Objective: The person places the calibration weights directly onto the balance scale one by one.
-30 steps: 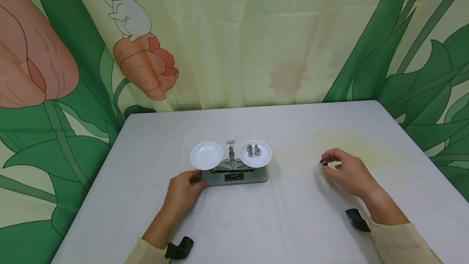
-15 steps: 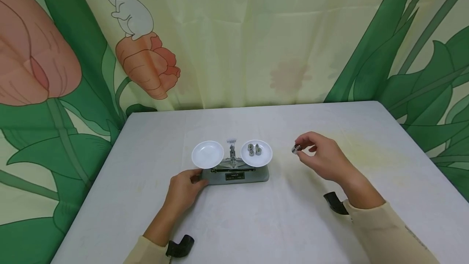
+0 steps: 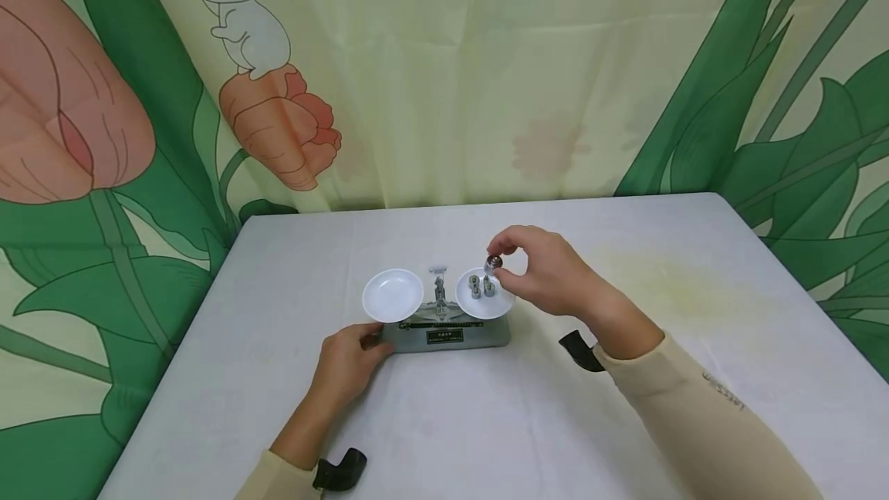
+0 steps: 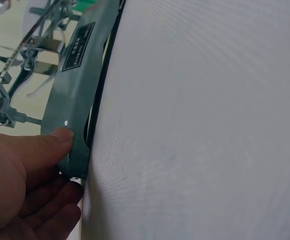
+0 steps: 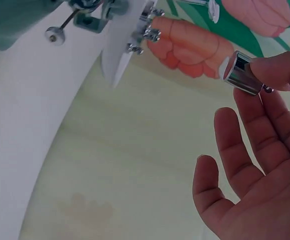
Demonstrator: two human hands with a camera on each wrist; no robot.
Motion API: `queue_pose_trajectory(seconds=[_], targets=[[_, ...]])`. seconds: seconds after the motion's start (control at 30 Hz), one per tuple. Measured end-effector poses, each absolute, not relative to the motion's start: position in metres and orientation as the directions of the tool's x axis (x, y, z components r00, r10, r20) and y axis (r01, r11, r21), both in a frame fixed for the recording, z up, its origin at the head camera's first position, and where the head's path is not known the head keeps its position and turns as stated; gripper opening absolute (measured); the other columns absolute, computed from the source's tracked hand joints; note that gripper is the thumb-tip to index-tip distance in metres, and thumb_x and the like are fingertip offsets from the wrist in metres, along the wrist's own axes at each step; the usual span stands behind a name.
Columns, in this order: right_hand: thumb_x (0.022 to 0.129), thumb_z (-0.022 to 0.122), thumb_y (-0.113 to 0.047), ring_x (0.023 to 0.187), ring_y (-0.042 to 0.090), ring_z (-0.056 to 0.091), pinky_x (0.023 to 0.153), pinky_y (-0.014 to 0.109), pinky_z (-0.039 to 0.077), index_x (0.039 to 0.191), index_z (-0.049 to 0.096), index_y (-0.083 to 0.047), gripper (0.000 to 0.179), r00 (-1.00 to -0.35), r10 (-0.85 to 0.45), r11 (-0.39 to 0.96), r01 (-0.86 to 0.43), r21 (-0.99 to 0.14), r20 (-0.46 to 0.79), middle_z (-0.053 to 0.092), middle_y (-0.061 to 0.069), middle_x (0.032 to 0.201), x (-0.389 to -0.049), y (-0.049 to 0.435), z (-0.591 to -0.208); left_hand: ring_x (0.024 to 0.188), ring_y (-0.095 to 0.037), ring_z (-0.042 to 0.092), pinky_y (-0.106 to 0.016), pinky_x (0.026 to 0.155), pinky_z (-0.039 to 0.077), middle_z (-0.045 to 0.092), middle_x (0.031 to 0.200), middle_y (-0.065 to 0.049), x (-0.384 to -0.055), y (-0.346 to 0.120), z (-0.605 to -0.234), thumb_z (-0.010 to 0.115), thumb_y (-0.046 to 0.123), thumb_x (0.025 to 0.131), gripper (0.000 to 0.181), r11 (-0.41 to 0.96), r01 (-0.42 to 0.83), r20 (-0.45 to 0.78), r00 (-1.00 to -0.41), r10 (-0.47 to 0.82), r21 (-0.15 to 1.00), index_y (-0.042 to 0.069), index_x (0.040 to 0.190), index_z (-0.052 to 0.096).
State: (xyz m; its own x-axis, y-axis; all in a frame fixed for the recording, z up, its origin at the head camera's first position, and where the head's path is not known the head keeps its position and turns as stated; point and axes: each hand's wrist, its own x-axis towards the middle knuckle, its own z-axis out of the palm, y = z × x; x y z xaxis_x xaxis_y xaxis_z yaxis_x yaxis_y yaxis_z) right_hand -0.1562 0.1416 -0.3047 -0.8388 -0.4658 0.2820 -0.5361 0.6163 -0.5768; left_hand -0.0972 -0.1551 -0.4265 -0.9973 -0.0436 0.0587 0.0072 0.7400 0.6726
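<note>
A grey balance scale (image 3: 461, 336) with two white pans stands on the white-covered table. My left hand (image 3: 347, 365) grips the left end of its base; in the left wrist view the thumb (image 4: 55, 145) presses the front face and the fingers curl by the end. Over the right pan (image 3: 507, 305), my right hand (image 3: 552, 272) pinches a shiny metal knobbed weight (image 5: 240, 79) between thumb and fingertips, held above the pan's surface. Several smaller metal weights (image 3: 475, 285) stand in that pan. Nothing lies in the left pan (image 3: 392, 295).
The white cloth (image 3: 444, 423) covers the table up to its far edge. Behind hangs a curtain (image 3: 430, 83) printed with a rabbit, a carrot and leaves. A black bracket (image 3: 340, 471) sticks out at the left wrist, another black bracket (image 3: 580, 352) at the right.
My right hand has carried the weight leftward from the right side of the table to above the right pan. The left hand and the balance scale have stayed in place.
</note>
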Motion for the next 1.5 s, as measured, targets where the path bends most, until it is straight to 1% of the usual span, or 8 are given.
queue_pose_trajectory(seconds=[0.33,0.47,0.57,0.7,0.8,1.1,1.27,1.5], targets=[[0.089,0.068,-0.009,0.104,0.023,0.058,0.091,0.04,0.047,0.108,0.069,-0.007,0.018,-0.779,-0.565,0.54,-0.598,-0.592,0.271,0.067,-0.001,0.105,-0.162,0.094,-0.294,0.106,-0.032,0.068,-0.049,0.09,0.054,0.072,0.112,-0.016,-0.097,-0.154,-0.426,0.08,0.011,0.084,0.037,0.741,-0.013,0.039,-0.998,-0.054,0.671,-0.002,0.117,0.071],[0.089,0.068,-0.009,0.106,0.02,0.057,0.093,0.039,0.046,0.106,0.07,-0.009,0.017,-0.754,-0.601,0.535,-0.625,-0.568,0.264,0.068,-0.003,0.104,-0.164,0.075,-0.291,0.105,-0.032,0.068,-0.049,0.088,0.054,0.072,0.11,-0.016,-0.097,-0.155,-0.425,0.08,0.01,0.084,0.036,0.748,-0.001,0.048,-0.998,-0.044,0.664,-0.003,0.116,0.071],[0.089,0.067,-0.01,0.106,0.02,0.056,0.093,0.042,0.042,0.107,0.071,-0.011,0.018,-0.739,-0.623,0.542,-0.644,-0.541,0.256,0.069,-0.005,0.104,-0.165,0.062,-0.29,0.104,-0.032,0.068,-0.049,0.088,0.055,0.072,0.11,-0.016,-0.097,-0.156,-0.425,0.08,0.009,0.084,0.035,0.752,0.01,0.054,-0.998,-0.035,0.659,-0.003,0.116,0.071],[0.089,0.067,-0.012,0.104,0.019,0.056,0.091,0.046,0.037,0.107,0.071,-0.013,0.019,-0.722,-0.649,0.563,-0.669,-0.485,0.242,0.07,-0.008,0.103,-0.166,0.047,-0.292,0.104,-0.032,0.068,-0.049,0.089,0.054,0.072,0.11,-0.016,-0.098,-0.156,-0.425,0.08,0.01,0.084,0.036,0.749,0.011,0.05,-0.998,-0.03,0.662,-0.002,0.117,0.071],[0.089,0.067,-0.013,0.103,0.018,0.055,0.092,0.048,0.035,0.107,0.071,-0.015,0.018,-0.721,-0.655,0.588,-0.674,-0.446,0.225,0.07,-0.009,0.103,-0.166,0.038,-0.295,0.104,-0.031,0.068,-0.05,0.089,0.054,0.073,0.11,-0.015,-0.098,-0.157,-0.425,0.08,0.01,0.084,0.036,0.75,0.017,0.053,-0.998,-0.024,0.661,-0.002,0.117,0.072],[0.093,0.065,-0.016,0.11,0.019,0.053,0.105,0.061,0.022,0.107,0.07,-0.02,0.016,-0.747,-0.649,0.665,-0.648,-0.371,0.143,0.068,-0.012,0.102,-0.165,0.022,-0.301,0.103,-0.031,0.069,-0.05,0.089,0.054,0.073,0.11,-0.015,-0.097,-0.157,-0.424,0.08,0.009,0.085,0.034,0.75,0.025,0.06,-0.998,-0.02,0.661,-0.002,0.116,0.072],[0.093,0.064,-0.016,0.112,0.018,0.052,0.107,0.064,0.018,0.107,0.07,-0.02,0.016,-0.755,-0.648,0.69,-0.638,-0.343,0.102,0.068,-0.013,0.104,-0.166,0.016,-0.304,0.103,-0.031,0.069,-0.05,0.089,0.054,0.072,0.11,-0.015,-0.096,-0.156,-0.424,0.08,0.008,0.084,0.034,0.749,0.031,0.073,-0.997,-0.023,0.662,-0.002,0.116,0.072],[0.094,0.064,-0.018,0.111,0.016,0.053,0.107,0.065,0.018,0.105,0.071,-0.022,0.014,-0.754,-0.65,0.71,-0.646,-0.28,0.094,0.07,-0.014,0.105,-0.167,0.01,-0.307,0.105,-0.032,0.068,-0.05,0.09,0.054,0.072,0.111,-0.015,-0.098,-0.155,-0.425,0.08,0.008,0.084,0.035,0.744,0.024,0.07,-0.997,-0.031,0.667,-0.002,0.117,0.072]])
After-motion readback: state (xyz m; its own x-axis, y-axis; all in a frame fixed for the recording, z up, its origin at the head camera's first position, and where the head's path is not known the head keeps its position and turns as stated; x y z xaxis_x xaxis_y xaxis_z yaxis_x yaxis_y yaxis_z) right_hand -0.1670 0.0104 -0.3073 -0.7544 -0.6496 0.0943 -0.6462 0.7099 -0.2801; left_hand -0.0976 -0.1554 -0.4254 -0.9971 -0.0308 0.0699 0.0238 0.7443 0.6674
